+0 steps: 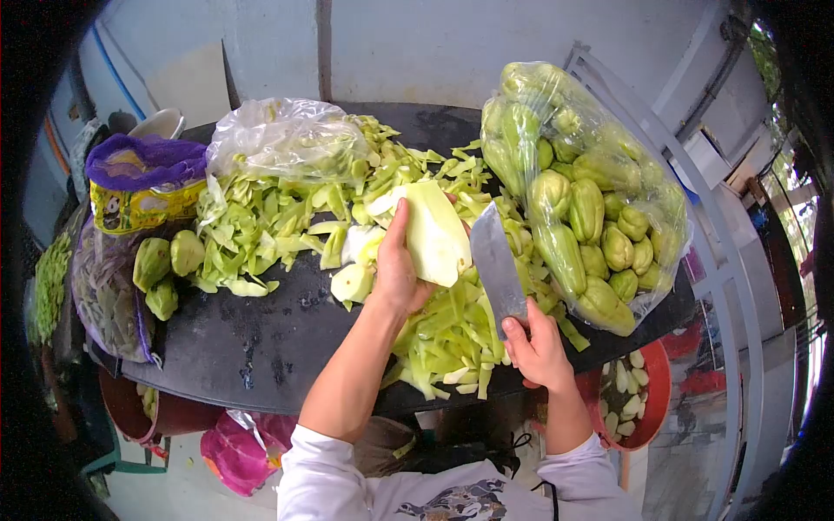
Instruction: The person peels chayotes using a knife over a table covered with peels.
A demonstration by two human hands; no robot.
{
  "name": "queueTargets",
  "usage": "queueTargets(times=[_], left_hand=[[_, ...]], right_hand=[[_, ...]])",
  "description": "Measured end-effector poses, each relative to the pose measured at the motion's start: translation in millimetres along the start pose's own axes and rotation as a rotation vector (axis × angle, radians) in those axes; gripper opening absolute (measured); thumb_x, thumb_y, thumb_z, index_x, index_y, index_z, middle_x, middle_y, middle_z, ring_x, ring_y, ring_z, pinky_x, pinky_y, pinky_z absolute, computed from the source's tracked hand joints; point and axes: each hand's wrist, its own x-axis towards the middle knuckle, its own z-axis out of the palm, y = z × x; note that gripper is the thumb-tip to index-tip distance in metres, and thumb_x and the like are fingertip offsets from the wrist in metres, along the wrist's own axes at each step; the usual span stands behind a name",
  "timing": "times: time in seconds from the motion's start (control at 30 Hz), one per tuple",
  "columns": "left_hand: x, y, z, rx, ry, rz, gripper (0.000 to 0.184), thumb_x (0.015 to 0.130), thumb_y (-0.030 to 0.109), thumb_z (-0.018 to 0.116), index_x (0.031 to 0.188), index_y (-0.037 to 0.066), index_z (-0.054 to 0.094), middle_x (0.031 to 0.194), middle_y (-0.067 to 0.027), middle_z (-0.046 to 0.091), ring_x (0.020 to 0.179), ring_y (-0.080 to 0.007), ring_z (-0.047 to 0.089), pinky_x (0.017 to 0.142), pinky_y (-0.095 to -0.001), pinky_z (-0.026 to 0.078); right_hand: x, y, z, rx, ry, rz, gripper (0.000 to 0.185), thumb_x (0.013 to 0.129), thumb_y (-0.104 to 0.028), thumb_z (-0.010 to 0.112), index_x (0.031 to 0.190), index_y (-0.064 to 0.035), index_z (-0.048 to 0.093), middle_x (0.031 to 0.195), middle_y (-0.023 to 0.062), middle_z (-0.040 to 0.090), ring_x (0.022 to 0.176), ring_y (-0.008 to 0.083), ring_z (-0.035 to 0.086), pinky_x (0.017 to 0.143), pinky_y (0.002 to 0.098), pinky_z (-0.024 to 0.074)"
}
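In my left hand [398, 267] is a large peeled chayote [427, 236], pale green and wet-looking, held up over the table with its long side toward the knife. My right hand [540, 349] grips a broad-bladed kitchen knife [498, 267], its blade pointing up and away, just right of the chayote and apart from it. The knife's handle is hidden in my fingers. Under both hands lies a heap of green peelings [452, 339]. A pale peeled piece [352, 283] rests by my left wrist.
A clear plastic bag of unpeeled chayotes [586, 208] stands at the right. Another clear bag [287, 139] lies on peelings at the back left. Loose chayotes [153, 263] sit beside a purple net sack [109, 286]. Below the black table [234, 347], a red bucket [658, 395] holds pale pieces.
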Motion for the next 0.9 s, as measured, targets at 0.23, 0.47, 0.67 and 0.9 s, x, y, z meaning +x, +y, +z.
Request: queueTargets(times=[0.23,0.47,0.67,0.9], left_hand=[[-1,0,1,-0.021,-0.019,0.008,0.059,0.099,0.055,0.034,0.121,0.004,0.053,0.096,-0.0173,0.065,0.085,-0.026,0.066,0.075,-0.0374,0.056],[-2,0,0,0.004,-0.016,0.008,0.058,0.099,0.055,0.034,0.121,0.005,0.054,0.096,-0.0173,0.065,0.085,-0.0254,0.066,0.073,-0.037,0.055],[-7,-17,6,-0.016,0.099,-0.014,0.058,0.099,0.057,0.036,0.12,0.007,0.057,0.101,-0.0088,0.067,0.085,-0.0211,0.066,0.071,-0.0362,0.054],[-10,-24,3,-0.039,0.134,0.032,0.058,0.097,0.059,0.04,0.12,0.008,0.058,0.103,-0.0055,0.066,0.087,-0.0198,0.065,0.073,-0.0371,0.053]], right_hand=[[-2,2,0,0.025,-0.017,0.018,0.02,0.098,-0.019,0.055,0.102,0.0005,0.05,0.06,0.0065,0.054,0.049,0.0172,0.053,0.048,0.0328,0.042],[-3,6,-1,0.017,-0.045,0.036,0.022,0.098,-0.019,0.054,0.106,0.0007,0.051,0.062,0.0063,0.055,0.051,0.0181,0.054,0.051,0.0337,0.043],[1,11,7,-0.012,-0.023,-0.064,0.022,0.098,-0.019,0.054,0.108,0.0006,0.051,0.066,0.0094,0.058,0.056,0.0217,0.057,0.055,0.0368,0.0446],[8,1,20,0.069,-0.002,-0.032,0.023,0.099,-0.02,0.052,0.111,-0.0001,0.05,0.065,0.0091,0.057,0.055,0.0218,0.057,0.054,0.037,0.0447]])
